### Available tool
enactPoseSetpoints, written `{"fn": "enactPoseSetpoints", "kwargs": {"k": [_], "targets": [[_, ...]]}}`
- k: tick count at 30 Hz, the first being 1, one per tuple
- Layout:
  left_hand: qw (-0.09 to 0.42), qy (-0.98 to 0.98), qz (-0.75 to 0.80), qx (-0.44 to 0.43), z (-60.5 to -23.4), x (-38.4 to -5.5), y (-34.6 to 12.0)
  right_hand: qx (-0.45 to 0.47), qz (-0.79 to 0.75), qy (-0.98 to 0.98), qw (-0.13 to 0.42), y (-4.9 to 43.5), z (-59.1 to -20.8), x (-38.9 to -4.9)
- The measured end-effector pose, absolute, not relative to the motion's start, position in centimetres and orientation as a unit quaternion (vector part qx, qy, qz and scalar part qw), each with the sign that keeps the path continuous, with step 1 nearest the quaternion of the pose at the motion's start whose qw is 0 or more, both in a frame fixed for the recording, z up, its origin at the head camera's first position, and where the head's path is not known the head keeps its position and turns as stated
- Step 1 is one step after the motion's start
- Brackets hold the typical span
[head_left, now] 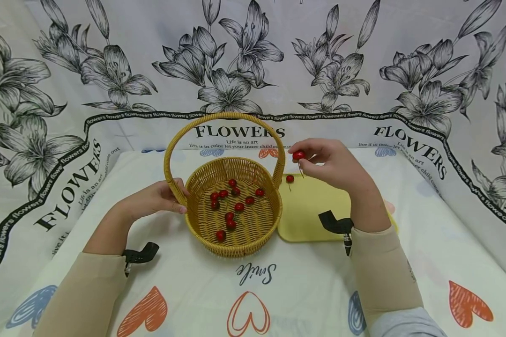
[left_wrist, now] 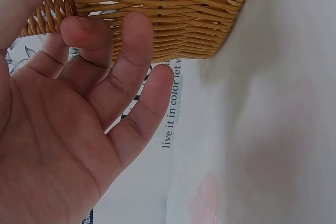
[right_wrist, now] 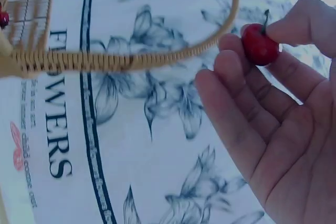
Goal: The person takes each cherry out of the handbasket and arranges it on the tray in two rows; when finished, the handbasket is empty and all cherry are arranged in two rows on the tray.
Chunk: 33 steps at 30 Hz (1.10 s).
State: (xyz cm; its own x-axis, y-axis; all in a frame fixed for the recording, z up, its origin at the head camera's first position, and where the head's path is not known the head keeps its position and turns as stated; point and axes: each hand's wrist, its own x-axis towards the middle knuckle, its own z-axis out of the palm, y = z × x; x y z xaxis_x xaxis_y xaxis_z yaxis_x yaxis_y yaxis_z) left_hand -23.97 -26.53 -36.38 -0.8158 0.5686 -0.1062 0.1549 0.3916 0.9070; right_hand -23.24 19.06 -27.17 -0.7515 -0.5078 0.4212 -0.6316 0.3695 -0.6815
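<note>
A yellow wicker basket (head_left: pixel 234 245) with a tall arched handle (head_left: pixel 232 115) stands on the cloth, several red cherries (head_left: pixel 239 207) lying inside. At its left side my left hand (head_left: pixel 164 199) holds the foot of the handle between thumb and fingers; in the left wrist view the other fingers of this hand (left_wrist: pixel 105 98) curve loosely beside the weave. My right hand (head_left: pixel 335 164) pinches one cherry (right_wrist: pixel 261 44) by thumb and fingertips, in the air to the right of the handle. Its thin stem points down in the head view.
Right of the basket lies a pale yellow tray (head_left: pixel 312 220), partly hidden by my right arm. Another cherry (head_left: pixel 290 178) rests at the tray's far left corner. A flower-print cloth (head_left: pixel 236 61) rises behind the table.
</note>
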Motion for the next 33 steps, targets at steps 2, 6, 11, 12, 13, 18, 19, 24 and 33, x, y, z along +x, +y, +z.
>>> {"fn": "enactPoseSetpoints", "kwargs": {"k": [2,6,11,12,13,18,19,24,33], "targets": [[0.206,0.808,0.505,0.224,-36.3,-23.9,-26.5,0.308,0.445,-0.839,0.062,20.0,-27.3,-23.7],[0.206,0.807,0.505,0.225,-36.4,-24.0,-26.5,0.249,0.447,-0.858,0.04,21.4,-28.2,-25.3],[0.206,0.807,0.507,0.223,-36.4,-24.0,-26.5,0.19,0.461,-0.867,-0.003,22.4,-30.4,-27.9],[0.206,0.807,0.508,0.222,-36.3,-24.0,-26.5,0.181,0.453,-0.873,-0.01,22.6,-31.0,-28.4],[0.206,0.807,0.508,0.221,-36.3,-24.0,-26.5,0.172,0.442,-0.88,-0.016,22.7,-31.6,-28.9],[0.206,0.807,0.507,0.222,-36.3,-24.0,-26.5,0.149,0.365,-0.918,-0.047,23.1,-34.4,-30.7],[0.205,0.807,0.507,0.223,-36.3,-24.0,-26.5,0.147,0.354,-0.922,-0.052,23.0,-34.9,-30.9],[0.206,0.806,0.509,0.222,-36.4,-24.1,-26.5,0.15,0.295,-0.942,-0.058,22.3,-37.0,-31.8],[0.207,0.801,0.514,0.226,-36.4,-24.2,-26.5,0.119,0.275,-0.952,-0.06,21.5,-39.2,-32.4]]}}
